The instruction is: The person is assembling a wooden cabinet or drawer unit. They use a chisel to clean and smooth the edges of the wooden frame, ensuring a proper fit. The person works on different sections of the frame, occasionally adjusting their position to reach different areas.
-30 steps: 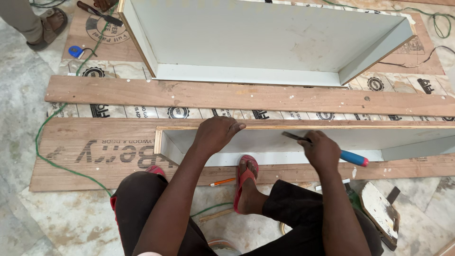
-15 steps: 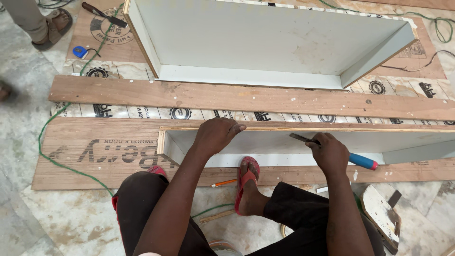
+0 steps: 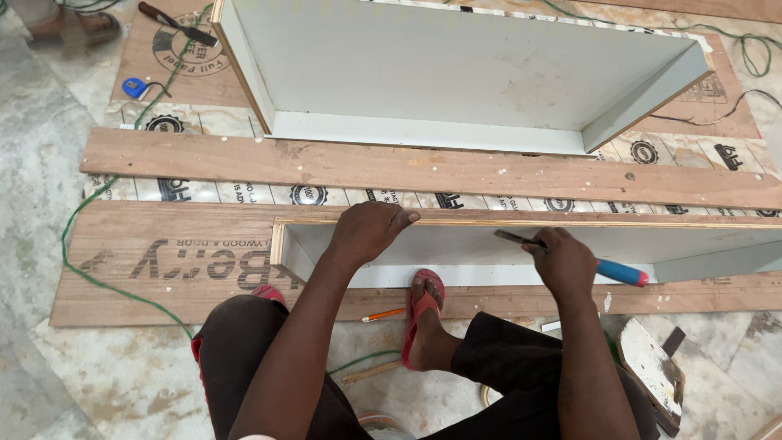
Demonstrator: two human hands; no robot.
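My left hand [image 3: 371, 231] rests on the top edge of a white open box panel [image 3: 456, 244], fingers curled over its plywood rim. My right hand [image 3: 564, 259] grips a chisel with a blue handle [image 3: 621, 272]; its dark blade [image 3: 513, 238] points left against the white inner face. The box lies on a plywood sheet [image 3: 163, 261] in front of my knees. My foot in a red sandal [image 3: 423, 314] presses against the box's near side.
A larger white open box [image 3: 456, 73] lies beyond a long wooden plank [image 3: 423, 169]. A green cable [image 3: 90, 244] runs along the left. An orange pencil [image 3: 383, 314], a hammer [image 3: 175, 24], a blue tape measure [image 3: 134, 86] and another person's foot [image 3: 77, 24] are around.
My right hand and chisel have shifted slightly right along the box's inner face. My left hand stays on the rim.
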